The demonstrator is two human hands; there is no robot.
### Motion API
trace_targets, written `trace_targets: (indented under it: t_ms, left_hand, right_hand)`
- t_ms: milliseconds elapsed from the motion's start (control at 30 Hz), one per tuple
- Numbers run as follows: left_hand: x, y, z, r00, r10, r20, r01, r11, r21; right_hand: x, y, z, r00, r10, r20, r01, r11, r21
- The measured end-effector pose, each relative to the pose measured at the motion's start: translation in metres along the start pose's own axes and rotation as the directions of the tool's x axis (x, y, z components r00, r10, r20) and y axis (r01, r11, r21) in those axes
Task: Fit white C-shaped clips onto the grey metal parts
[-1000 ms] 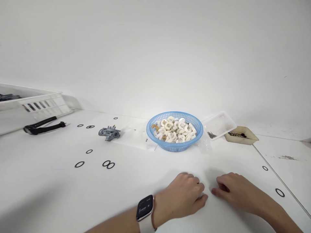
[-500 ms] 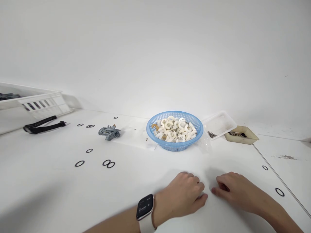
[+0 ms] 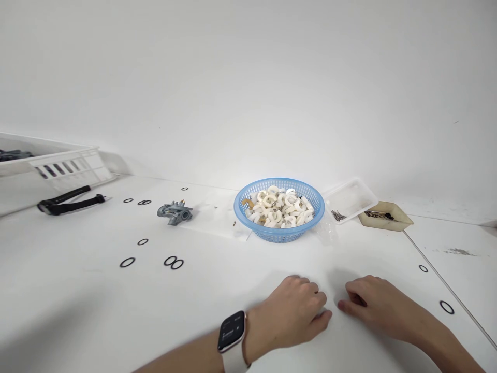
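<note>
My left hand point(image 3: 292, 311), with a smartwatch point(image 3: 232, 330) on its wrist, rests on the white table with its fingers curled under and the thumb pointing right. A short gap away, my right hand point(image 3: 378, 305) lies with its fingers also curled into a loose fist. Nothing shows in either hand, though the palms are turned down. Beyond them stands a blue basket point(image 3: 278, 239) filled with white ring-shaped parts point(image 3: 277, 207), some with small metal bits. To the left, a grey metal carburetor point(image 3: 174, 212) sits on the table.
Several black rubber rings point(image 3: 127, 262) are scattered at left, with two more point(image 3: 447, 307) at right. A white crate point(image 3: 77, 166) and a black strap point(image 3: 72, 201) are far left. Behind the basket's right side lie a clear tray point(image 3: 355, 199) and a beige dish point(image 3: 384, 224) with small parts.
</note>
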State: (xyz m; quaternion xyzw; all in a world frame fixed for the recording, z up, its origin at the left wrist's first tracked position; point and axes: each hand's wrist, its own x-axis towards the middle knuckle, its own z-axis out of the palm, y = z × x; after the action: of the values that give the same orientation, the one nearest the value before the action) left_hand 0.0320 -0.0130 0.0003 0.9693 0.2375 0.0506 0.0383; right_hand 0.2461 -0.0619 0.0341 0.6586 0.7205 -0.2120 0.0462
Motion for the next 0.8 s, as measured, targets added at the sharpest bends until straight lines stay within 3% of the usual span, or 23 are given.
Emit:
trace_targets:
  t_ms: [800]
  left_hand:
    - [0.0004, 0.0011, -0.0048, 1.0, -0.007, 0.028, 0.007, 1.0, 0.013]
  right_hand:
    - [0.001, 0.0001, 0.0, 1.0, 0.013, 0.01, -0.012, 1.0, -0.02]
